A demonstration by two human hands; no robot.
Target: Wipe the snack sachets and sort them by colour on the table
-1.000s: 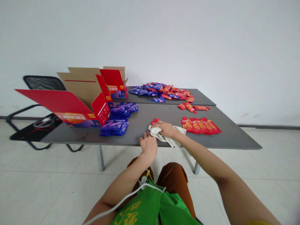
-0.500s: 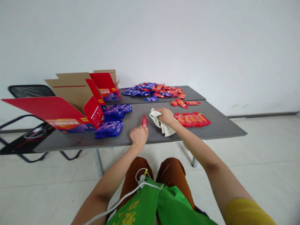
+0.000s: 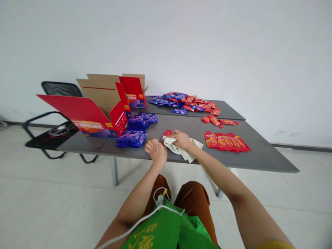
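At the table's front edge, my left hand is closed, its fingers curled at the lower end of a red sachet. My right hand grips a cream cloth and presses it over that sachet, so only the sachet's top end shows. The cloth's loose folds trail to the right along the table. To the right of the cloth lies a row of red sachets, overlapping side by side. Blue sachets are stacked to the left of my left hand, with a second blue stack behind them.
Open red cartons stand along the left side of the table. A mixed heap of blue and red sachets lies at the back, and several loose red sachets sit nearer. A black chair is at the left.
My right hand has brought the cloth left, onto the red sachet beside my left hand. The sachet, tilted up before, is now mostly covered. The view has shifted left.
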